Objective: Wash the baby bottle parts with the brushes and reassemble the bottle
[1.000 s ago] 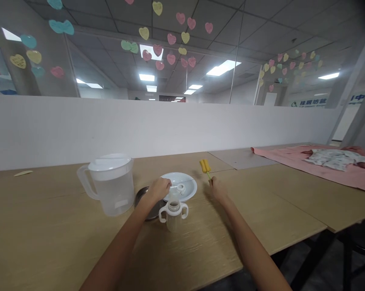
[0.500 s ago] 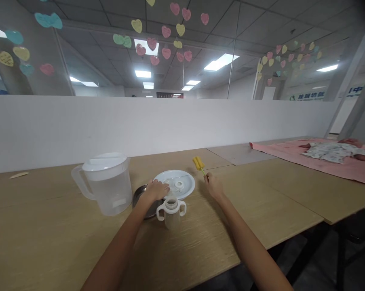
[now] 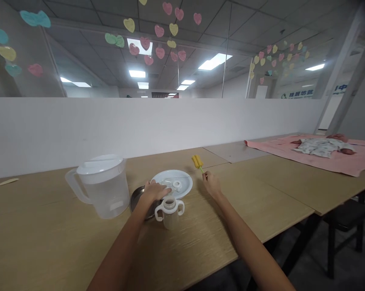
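Our right hand grips the yellow-headed brush; our left hand, over the plate (hold indeterminable), could tip the open bottle if its wrist drifts.

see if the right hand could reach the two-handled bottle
Probably yes: bare table lies between the right hand and the bottle, though the yellow brush in that hand may hinder grasping.
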A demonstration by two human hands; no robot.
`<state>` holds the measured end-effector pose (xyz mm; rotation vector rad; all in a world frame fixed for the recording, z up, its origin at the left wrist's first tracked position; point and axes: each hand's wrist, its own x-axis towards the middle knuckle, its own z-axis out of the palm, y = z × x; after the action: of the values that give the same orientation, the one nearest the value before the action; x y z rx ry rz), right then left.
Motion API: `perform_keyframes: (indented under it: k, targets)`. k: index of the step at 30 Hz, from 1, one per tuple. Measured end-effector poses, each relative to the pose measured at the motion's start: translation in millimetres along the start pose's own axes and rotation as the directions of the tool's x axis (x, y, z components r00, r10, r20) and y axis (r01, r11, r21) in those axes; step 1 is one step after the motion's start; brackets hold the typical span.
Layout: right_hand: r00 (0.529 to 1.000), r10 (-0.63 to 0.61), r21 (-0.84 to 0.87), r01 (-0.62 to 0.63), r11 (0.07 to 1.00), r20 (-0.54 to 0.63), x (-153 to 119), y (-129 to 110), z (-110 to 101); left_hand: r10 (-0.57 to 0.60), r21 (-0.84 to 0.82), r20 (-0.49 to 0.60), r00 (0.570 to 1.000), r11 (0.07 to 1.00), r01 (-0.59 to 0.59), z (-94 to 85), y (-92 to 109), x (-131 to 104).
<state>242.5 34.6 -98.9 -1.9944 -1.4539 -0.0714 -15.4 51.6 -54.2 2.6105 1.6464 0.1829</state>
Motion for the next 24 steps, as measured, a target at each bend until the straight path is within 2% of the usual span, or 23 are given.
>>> perform_keyframes:
  k: [4, 9, 12, 14, 17, 20, 22, 24]
  targets:
    - [1.000, -0.007, 0.015, 0.008, 1.000, -0.022, 0, 0, 1, -0.041, -0.081, -0.057, 0.998, 0.996, 0.037, 2.2, 2, 1]
    - [0.999, -0.023, 0.040, 0.025, 0.999, -0.047, -2, -1, -3, -0.076, -0.240, -0.205, 0.976, 0.970, 0.024, 5.4, 5, -5]
    - [0.995, -0.039, 0.083, 0.046, 0.995, -0.092, -5, -4, -7, -0.102, -0.368, -0.326, 0.940, 0.929, -0.027, 0.9, 6, -5]
    - [0.982, -0.083, 0.148, 0.109, 0.983, -0.171, -9, -9, -9, -0.136, -0.466, -0.411, 0.901, 0.881, -0.079, -5.5, 7, -2]
    - [0.932, -0.196, 0.211, 0.267, 0.940, -0.306, -20, -22, -11, -0.225, -0.611, -0.506, 0.833, 0.774, -0.163, -17.7, 7, 4]
    - [0.862, -0.322, 0.171, 0.412, 0.895, -0.391, -33, -36, -11, -0.299, -0.706, -0.549, 0.780, 0.666, -0.242, -30.0, 13, 4]
    - [0.816, -0.392, 0.107, 0.475, 0.874, -0.426, -41, -43, -11, -0.331, -0.795, -0.525, 0.784, 0.519, -0.313, -37.2, 20, 0]
    - [0.787, -0.438, 0.048, 0.506, 0.861, -0.434, -45, -47, -11, -0.341, -0.892, -0.439, 0.831, 0.280, -0.356, -43.8, 30, -7]
